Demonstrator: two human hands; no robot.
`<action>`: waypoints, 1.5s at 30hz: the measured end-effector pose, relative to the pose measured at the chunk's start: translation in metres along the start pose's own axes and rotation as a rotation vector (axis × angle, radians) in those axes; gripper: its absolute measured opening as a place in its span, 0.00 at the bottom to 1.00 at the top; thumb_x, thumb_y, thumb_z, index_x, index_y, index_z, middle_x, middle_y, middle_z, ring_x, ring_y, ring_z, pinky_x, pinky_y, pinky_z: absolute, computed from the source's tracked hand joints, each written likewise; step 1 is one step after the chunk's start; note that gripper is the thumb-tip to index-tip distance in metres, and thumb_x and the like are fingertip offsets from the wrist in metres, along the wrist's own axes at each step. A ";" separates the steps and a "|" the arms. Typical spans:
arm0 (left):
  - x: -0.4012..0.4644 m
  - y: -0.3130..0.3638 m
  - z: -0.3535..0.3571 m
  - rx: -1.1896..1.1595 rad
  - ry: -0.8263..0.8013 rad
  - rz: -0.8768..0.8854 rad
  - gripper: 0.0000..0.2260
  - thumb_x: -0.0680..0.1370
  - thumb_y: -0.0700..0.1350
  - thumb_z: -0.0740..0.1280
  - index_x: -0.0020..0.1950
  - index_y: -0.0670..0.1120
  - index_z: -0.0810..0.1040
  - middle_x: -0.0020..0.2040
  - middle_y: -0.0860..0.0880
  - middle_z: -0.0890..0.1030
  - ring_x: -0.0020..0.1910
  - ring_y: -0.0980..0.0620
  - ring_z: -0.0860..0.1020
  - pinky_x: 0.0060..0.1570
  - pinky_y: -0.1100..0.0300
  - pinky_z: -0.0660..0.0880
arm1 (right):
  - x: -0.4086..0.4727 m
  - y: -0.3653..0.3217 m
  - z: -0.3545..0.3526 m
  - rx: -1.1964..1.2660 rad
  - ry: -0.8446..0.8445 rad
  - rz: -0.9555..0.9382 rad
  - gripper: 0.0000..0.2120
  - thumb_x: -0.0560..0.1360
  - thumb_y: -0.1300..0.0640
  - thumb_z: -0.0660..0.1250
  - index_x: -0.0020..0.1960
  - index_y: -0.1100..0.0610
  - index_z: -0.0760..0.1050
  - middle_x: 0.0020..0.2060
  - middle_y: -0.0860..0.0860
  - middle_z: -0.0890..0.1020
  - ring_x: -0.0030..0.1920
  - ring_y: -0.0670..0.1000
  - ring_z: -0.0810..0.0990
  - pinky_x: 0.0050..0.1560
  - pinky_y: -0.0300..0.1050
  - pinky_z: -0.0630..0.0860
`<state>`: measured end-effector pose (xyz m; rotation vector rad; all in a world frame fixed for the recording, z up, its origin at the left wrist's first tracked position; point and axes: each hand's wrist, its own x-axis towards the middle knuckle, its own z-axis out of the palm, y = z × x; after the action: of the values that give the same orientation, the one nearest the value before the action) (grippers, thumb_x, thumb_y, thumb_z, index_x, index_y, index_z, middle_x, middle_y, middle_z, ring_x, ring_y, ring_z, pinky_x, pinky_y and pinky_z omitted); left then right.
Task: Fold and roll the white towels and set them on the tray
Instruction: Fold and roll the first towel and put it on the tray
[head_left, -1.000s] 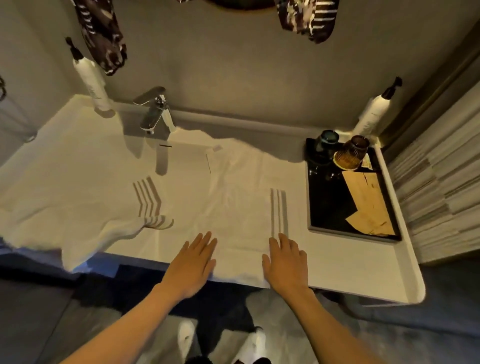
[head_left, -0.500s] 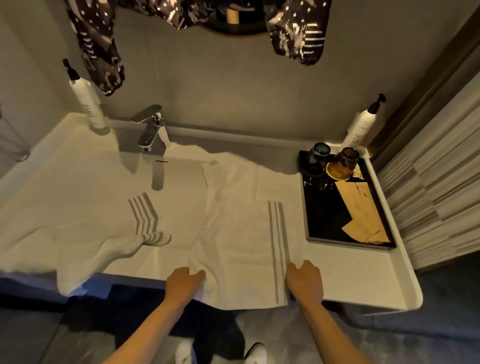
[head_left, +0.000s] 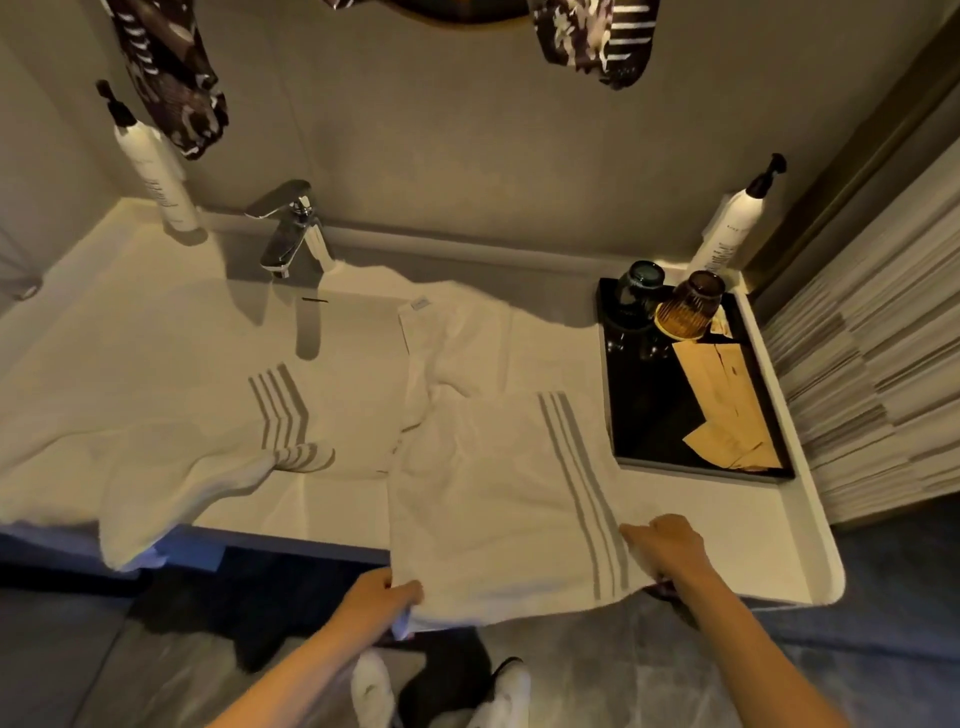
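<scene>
Gripping the near hem of the white towel (head_left: 498, 499), the person stands at the vanity with both hands at its two front corners. From the head view, the left hand (head_left: 376, 597) has its fingers curled round the near left corner, thumb on top and cloth pinched beneath, and that corner hangs just past the counter (head_left: 727, 545) edge. The right hand (head_left: 667, 545) pinches the near right corner just beyond the grey stripes (head_left: 582, 493), with its knuckles up and its fingers tucked under the hem.

From that two-handed grip the towel runs away toward the wall — its long axis points straight out from the hands to the faucet (head_left: 291, 234), with the far end rumpled and the label (head_left: 418, 304) near the back. The stripes lie along the same line, hard by the right hand's side.

The tray (head_left: 644, 415) sits beyond and to the right of the right hand, so that hand is the nearer one when the roll goes over; it already carries two glasses (head_left: 670, 306) and some brown paper packets (head_left: 727, 405). A second towel (head_left: 171, 467) lies crumpled off to the left of the left hand, untouched.

I'd judge the fold comes next: lifting the near hem and carrying it away, toward the far end.
</scene>
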<state>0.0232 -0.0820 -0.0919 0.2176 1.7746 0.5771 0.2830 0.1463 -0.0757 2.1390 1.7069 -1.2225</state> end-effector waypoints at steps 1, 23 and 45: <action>-0.003 0.003 -0.004 -0.001 -0.007 0.003 0.05 0.71 0.40 0.67 0.41 0.39 0.74 0.34 0.36 0.77 0.40 0.44 0.79 0.48 0.53 0.77 | 0.001 0.000 -0.002 -0.018 -0.016 0.003 0.15 0.73 0.48 0.69 0.42 0.62 0.75 0.37 0.57 0.80 0.36 0.55 0.79 0.32 0.42 0.75; 0.094 0.134 -0.054 -0.159 0.366 0.201 0.06 0.73 0.33 0.72 0.48 0.37 0.80 0.37 0.43 0.85 0.42 0.41 0.80 0.36 0.62 0.78 | 0.010 0.008 -0.020 0.066 0.060 -0.317 0.07 0.78 0.55 0.67 0.50 0.58 0.80 0.48 0.49 0.80 0.54 0.54 0.78 0.52 0.45 0.71; -0.008 0.017 0.047 -0.081 0.104 -0.190 0.25 0.75 0.62 0.69 0.54 0.40 0.80 0.48 0.42 0.83 0.44 0.44 0.83 0.43 0.54 0.77 | 0.023 0.009 -0.025 0.475 -0.036 -0.068 0.13 0.71 0.51 0.75 0.42 0.61 0.78 0.44 0.60 0.81 0.48 0.60 0.81 0.52 0.62 0.81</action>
<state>0.0673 -0.0586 -0.0850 -0.0380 1.8436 0.5291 0.3039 0.1744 -0.0780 2.2924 1.6082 -1.8276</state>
